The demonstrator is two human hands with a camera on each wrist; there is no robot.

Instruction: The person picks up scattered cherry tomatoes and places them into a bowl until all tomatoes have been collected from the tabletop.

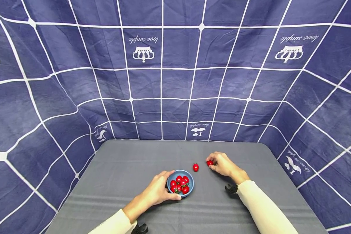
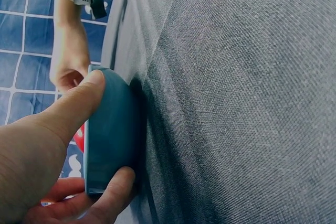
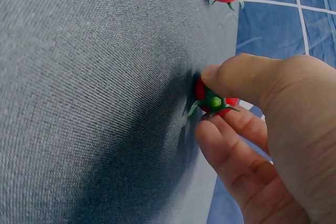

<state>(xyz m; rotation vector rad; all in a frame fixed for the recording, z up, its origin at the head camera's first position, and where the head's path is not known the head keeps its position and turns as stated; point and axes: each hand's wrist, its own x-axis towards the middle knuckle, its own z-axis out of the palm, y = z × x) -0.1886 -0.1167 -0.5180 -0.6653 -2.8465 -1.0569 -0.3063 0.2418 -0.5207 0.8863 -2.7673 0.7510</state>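
Observation:
A small blue bowl (image 1: 192,190) on the grey table holds several red cherry tomatoes (image 1: 179,186) with green stems. My left hand (image 1: 159,189) grips the bowl from its left side, thumb at the near rim and fingers around the far side, as the left wrist view (image 2: 113,135) also shows. To the right, my right hand (image 1: 223,165) pinches a cherry tomato (image 3: 214,100) between thumb and fingers at the table surface. Another cherry tomato (image 1: 195,167) lies loose between the bowl and my right hand.
Grey cloth (image 1: 128,162) covers the table. Behind it and at both sides hangs a dark blue curtain (image 1: 175,84) with white grid lines and printed crowns. A dark wrist strap (image 1: 231,188) sits at the right sleeve.

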